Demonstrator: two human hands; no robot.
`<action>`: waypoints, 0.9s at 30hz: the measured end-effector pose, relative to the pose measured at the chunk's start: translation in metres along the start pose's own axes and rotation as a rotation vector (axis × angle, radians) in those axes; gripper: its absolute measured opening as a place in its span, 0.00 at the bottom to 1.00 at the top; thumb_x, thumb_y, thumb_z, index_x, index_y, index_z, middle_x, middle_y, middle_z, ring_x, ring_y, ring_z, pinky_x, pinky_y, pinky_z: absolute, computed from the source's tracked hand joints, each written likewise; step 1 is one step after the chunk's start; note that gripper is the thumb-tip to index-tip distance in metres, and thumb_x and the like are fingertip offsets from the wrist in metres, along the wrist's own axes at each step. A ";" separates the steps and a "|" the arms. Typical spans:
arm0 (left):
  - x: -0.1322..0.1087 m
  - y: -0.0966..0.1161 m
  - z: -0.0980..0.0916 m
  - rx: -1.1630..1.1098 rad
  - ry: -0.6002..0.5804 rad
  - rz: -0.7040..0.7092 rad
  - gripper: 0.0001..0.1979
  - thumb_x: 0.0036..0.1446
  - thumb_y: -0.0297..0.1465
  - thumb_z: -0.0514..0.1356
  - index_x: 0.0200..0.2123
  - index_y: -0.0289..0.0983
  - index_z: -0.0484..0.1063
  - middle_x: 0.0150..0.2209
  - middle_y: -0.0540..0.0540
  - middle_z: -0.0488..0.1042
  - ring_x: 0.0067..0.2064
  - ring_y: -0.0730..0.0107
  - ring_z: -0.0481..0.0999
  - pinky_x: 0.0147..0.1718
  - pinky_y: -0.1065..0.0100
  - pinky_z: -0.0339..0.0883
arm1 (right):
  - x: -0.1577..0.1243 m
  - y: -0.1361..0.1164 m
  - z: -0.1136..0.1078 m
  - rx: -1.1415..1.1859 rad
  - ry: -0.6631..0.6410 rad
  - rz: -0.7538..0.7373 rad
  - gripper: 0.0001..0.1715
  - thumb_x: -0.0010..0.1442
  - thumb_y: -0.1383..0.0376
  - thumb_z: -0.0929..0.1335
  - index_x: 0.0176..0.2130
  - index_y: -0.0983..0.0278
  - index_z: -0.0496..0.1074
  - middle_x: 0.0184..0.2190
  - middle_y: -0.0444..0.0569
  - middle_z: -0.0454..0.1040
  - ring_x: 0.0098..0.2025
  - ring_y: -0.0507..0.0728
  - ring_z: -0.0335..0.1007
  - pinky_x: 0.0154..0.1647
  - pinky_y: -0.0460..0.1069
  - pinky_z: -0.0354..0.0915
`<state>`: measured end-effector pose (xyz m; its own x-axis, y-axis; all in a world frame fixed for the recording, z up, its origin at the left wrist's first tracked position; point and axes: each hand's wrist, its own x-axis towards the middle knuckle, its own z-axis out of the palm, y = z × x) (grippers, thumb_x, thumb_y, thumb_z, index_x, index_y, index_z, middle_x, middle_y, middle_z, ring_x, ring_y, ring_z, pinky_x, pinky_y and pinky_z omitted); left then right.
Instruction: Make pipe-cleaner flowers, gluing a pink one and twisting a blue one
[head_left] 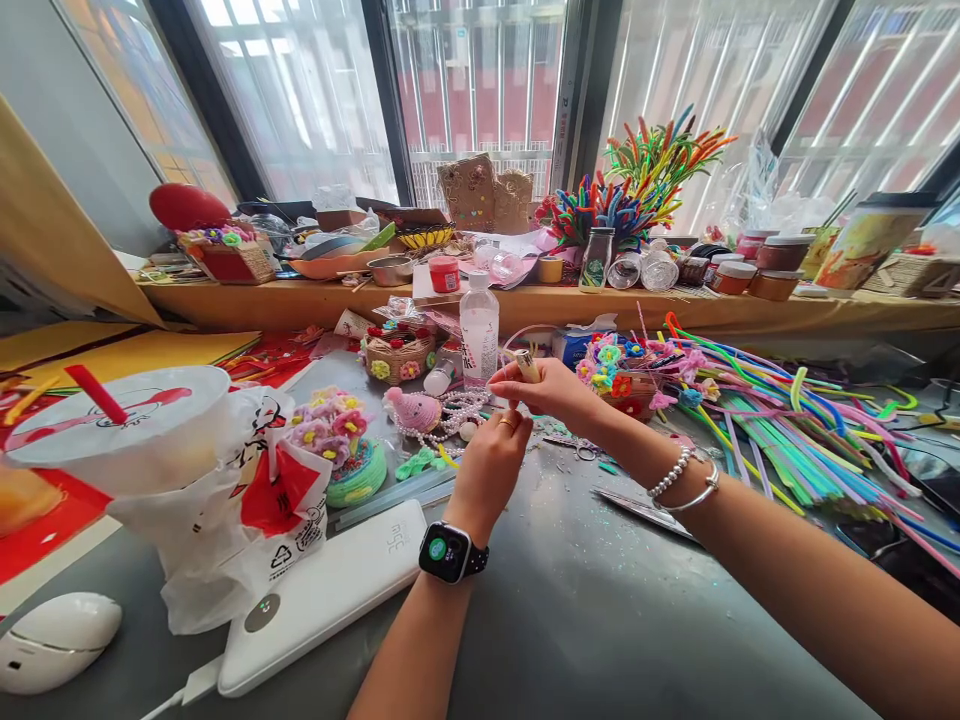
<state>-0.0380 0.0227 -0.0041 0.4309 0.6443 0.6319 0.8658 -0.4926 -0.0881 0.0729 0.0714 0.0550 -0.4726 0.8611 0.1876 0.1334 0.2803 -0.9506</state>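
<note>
My right hand reaches in over the grey table, its fingers closed around what looks like a small cream lighter with a metal top. Just below it, my left hand is closed in a pinch, its fingertips close to the right hand's. Whatever lies between the left fingertips is too small to make out. Behind the hands stands a clear plastic bottle. To the left of the left hand are a pearl bead string and a pink crocheted piece. Scissors lie beyond the right wrist.
A white power bank, a bagged drink cup and a mouse occupy the left. Colourful pipe cleaners spread over the right. Tweezers lie under the right forearm. Jars and craft pieces crowd the window ledge.
</note>
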 end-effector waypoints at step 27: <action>0.000 -0.001 -0.003 0.116 0.161 -0.257 0.05 0.51 0.27 0.54 0.28 0.37 0.70 0.27 0.47 0.72 0.32 0.64 0.69 0.32 0.65 0.57 | -0.037 0.003 0.002 0.386 0.243 -0.041 0.13 0.46 0.58 0.68 0.26 0.67 0.70 0.16 0.40 0.65 0.14 0.43 0.42 0.14 0.44 0.39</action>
<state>-0.0393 0.0211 -0.0019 0.1567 0.6332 0.7579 0.9681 -0.2503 0.0089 0.0887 0.0390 0.0449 -0.2464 0.9400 0.2359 -0.2369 0.1776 -0.9551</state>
